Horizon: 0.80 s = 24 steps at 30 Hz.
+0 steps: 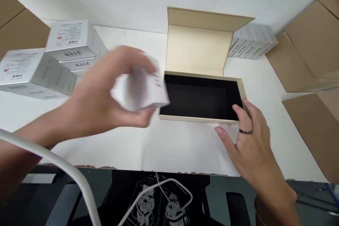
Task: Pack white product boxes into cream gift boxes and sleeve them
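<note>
My left hand grips a small white carton, smeared by motion, with dark print on one side. It is held up at the left end of an open cream gift box. The box's hinged lid stands raised at the back, and its black inside shows nothing in it. At the box's right front corner rests my right hand, its fingers apart and touching the rim, with a dark ring on one finger.
Stacked white cartons and more white cartons stand at the left. Behind the lid is a row of white cartons. Brown cardboard boxes flank the right side. A white cable crosses the lower left, before the table's chipped front edge.
</note>
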### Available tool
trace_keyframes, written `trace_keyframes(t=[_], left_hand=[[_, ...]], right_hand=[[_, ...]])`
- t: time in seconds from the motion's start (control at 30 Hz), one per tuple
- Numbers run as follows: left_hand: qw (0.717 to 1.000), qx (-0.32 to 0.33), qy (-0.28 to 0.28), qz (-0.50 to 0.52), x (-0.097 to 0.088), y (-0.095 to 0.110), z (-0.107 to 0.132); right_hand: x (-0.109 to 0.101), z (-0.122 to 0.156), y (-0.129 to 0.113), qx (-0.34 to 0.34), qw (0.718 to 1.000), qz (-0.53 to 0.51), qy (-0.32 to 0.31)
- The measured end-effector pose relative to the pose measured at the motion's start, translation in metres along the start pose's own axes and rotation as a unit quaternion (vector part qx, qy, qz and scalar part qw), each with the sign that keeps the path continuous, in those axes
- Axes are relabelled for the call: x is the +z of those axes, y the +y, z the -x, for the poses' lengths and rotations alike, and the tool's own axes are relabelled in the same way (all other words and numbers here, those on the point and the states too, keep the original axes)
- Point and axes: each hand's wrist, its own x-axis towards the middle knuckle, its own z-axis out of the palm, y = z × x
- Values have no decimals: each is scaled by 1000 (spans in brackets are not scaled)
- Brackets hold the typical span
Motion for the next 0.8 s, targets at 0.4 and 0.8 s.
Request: trace_keyframes(t=[0.4, 0.8], left_hand=[[960, 67, -230, -142, 62, 34, -70], [914, 16, -396, -86, 66, 31, -59]], right_hand=[[12, 27, 9, 58, 993, -88, -44], [16, 28, 5, 18, 997, -75, -15]])
